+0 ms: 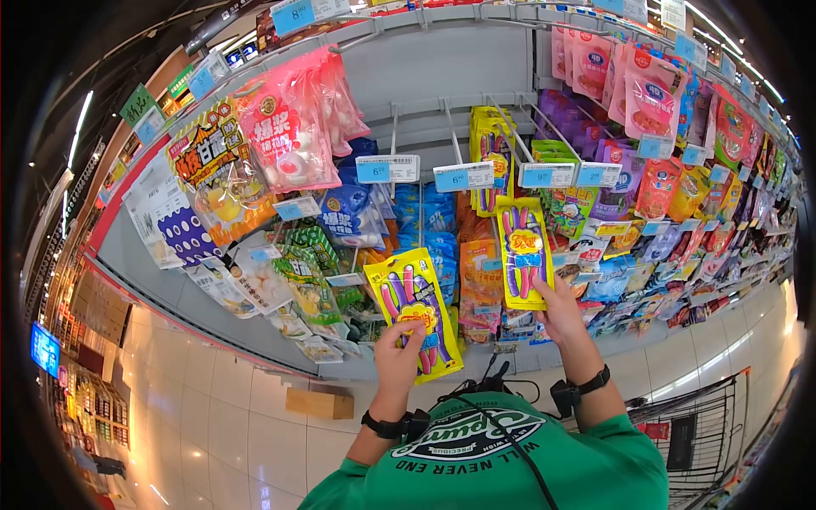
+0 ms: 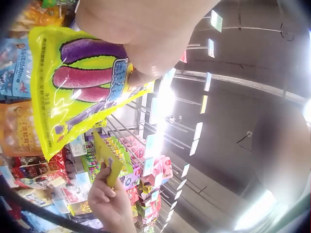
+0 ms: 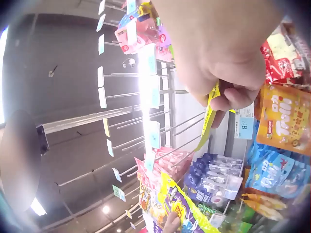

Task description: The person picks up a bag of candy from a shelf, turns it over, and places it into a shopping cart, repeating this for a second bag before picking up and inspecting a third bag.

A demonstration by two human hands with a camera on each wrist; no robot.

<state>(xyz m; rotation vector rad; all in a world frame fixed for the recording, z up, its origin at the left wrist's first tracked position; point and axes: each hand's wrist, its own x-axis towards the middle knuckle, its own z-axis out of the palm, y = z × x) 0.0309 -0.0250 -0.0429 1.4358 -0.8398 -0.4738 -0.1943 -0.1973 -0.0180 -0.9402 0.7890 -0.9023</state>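
The left hand [image 1: 398,355] is partly closed, thumb on the front face, gripping the lower part of a yellow packet [image 1: 415,308] printed with purple and pink sticks. The right hand [image 1: 563,314] is partly closed and pinches the lower edge of a second yellow packet [image 1: 524,255] of like print. Both packets are upright, slightly tilted, in front of the rack [image 1: 491,72]. The second overlaps hanging yellow packets [image 1: 491,140] in the head view; whether it touches them cannot be told. Hooks [image 1: 453,132] with price tags [image 1: 463,177] project above the hands. Pink bags [image 1: 285,127] marked "爆浆" hang at upper left; an orange packet [image 3: 284,119] reads "Trolli". A tag [image 3: 244,127] beside it appears to read 8.90, though the view is poor. The green shirt [image 1: 501,459] shows "NEVER END" and "PRECIOUS". A cart [image 1: 693,425] stands at lower right; a cardboard box [image 1: 319,403] lies at lower left.
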